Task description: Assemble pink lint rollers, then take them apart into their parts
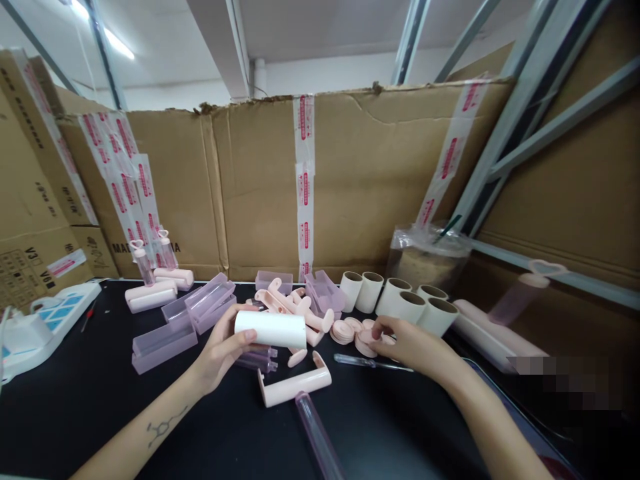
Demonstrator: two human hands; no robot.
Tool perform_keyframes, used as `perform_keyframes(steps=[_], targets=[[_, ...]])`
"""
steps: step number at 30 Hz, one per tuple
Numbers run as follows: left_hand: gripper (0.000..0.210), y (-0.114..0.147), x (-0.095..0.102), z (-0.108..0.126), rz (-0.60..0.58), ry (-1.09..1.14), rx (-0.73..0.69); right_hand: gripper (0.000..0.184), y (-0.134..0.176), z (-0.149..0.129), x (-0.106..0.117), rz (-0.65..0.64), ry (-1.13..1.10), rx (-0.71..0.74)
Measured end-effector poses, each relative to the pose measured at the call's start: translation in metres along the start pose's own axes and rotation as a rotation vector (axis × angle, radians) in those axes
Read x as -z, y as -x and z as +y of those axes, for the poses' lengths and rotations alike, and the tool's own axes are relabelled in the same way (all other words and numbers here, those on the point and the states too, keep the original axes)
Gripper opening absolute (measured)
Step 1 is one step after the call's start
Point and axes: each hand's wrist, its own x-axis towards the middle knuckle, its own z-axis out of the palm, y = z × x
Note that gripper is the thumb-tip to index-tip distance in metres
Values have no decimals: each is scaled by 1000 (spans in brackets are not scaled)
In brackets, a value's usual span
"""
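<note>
My left hand (220,343) grips a smooth white cylindrical tube (275,329), holding it level above the table. Over on the right, my right hand (410,343) reaches into a small pile of round pale pink discs (343,331); its thumb and fingertips close around the edge of one disc. Below the tube lies a pale pink bracket (299,388) with upturned ends. A translucent purple tube (317,433) runs from it toward me. Beside the discs rests a screwdriver (355,361) with a clear handle.
Several white cardboard-like tubes (367,293) stand behind my right hand. More pink brackets (283,300) are heaped centrally, with translucent purple boxes (167,345) to their left. A power strip (60,320) lies far left. Cardboard (260,193) walls the back; a plastic bag (425,260) sits against it.
</note>
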Motion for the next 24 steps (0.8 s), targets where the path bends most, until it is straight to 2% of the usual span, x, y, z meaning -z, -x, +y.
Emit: perform_keyframes(steps=[8, 11, 14, 16, 17, 18, 21, 22, 24], targets=[[35, 1, -1, 10, 35, -116, -13, 13, -3, 2, -8, -10, -24, 46], [42, -1, 5, 21, 88, -210, -112, 21, -1, 1, -1, 18, -50, 11], [40, -4, 10, 27, 153, -291, -238, 24, 3, -8, 7, 213, -150, 69], [36, -5, 9, 25, 160, -299, -246, 25, 11, -23, 10, 353, -297, 220], [36, -5, 7, 22, 148, -293, -220, 27, 17, -33, 10, 366, -383, 308], [36, -4, 5, 18, 124, -283, -180, 29, 24, -44, 9, 328, -466, 387], [37, 0, -6, 5, 26, -231, -41, 43, 46, -78, -1, 58, -653, 521], [36, 2, -10, 2, 3, -207, -9, 43, 52, -87, -5, 12, -702, 538], [35, 4, -14, -4, -29, -173, 31, 38, 59, -97, -11, 21, -772, 550]])
